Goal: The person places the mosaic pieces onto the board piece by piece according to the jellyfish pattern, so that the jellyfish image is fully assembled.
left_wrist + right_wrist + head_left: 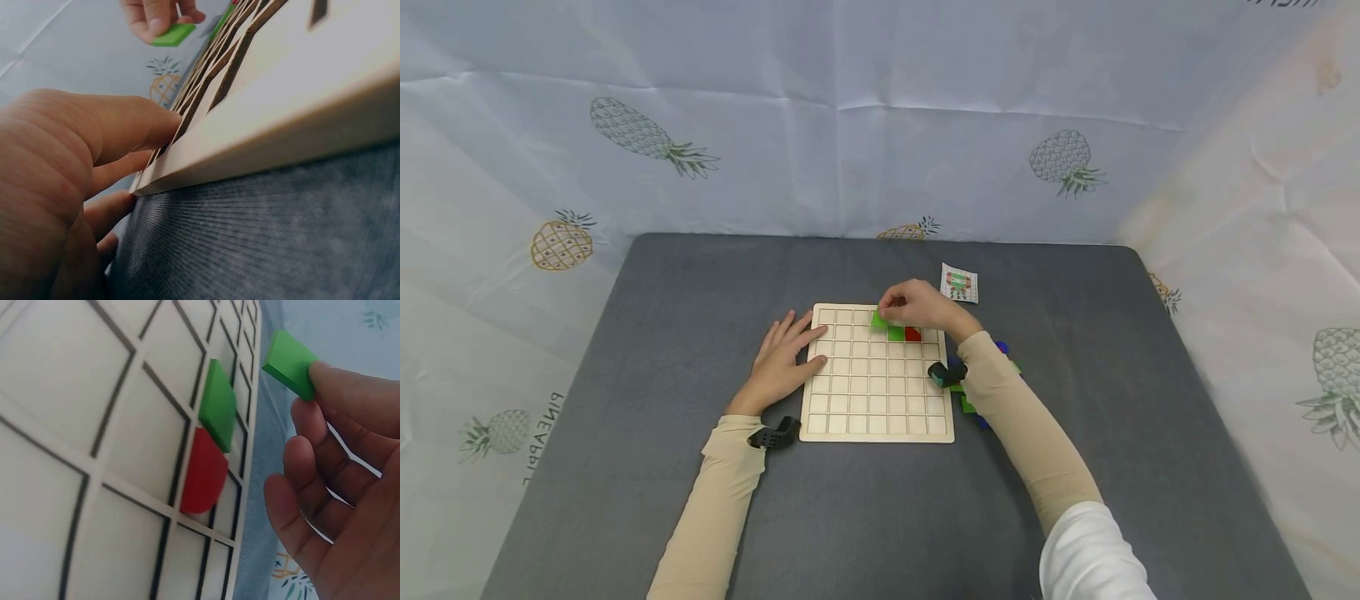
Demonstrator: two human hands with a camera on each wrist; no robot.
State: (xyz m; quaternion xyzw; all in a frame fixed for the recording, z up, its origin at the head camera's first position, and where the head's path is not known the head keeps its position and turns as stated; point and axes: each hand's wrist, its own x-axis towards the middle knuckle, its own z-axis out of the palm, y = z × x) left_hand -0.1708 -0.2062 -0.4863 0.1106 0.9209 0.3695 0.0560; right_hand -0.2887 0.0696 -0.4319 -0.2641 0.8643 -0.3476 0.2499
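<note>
**Pineapple cloth [850, 158] behind, green tile [287, 362] in my right hand [922, 303]**

Grey table [865, 517] takes up the lower part of the head view, with the cloth hanging across the top and down both sides, drawn pineapples dotted over it, a few of them orange. Near the middle lies the board [877, 437], pale and marked off in square cells, flat on the table.

My right arm comes in from the lower right. Thumb and fingertips pinch the tile by one side; the left wrist view shows it lifted above the board, touching no cell. In the head view it appears over the top row.

Another green tile [896, 333] sits in the second row from the top, and just right of it is a red piece [913, 334] with a curved edge.

My left hand [778, 362] is spread at the board's left edge, grasping nothing, with thumb and forefinger reaching onto the rim.

Blue pieces [1002, 347] and green pieces [968, 406] lie just right of the board, partly hidden by my right forearm. A card [959, 283] with a green and red pattern lies near the board's upper right corner. Beige sleeves [715, 508] cover both my forearms.
</note>
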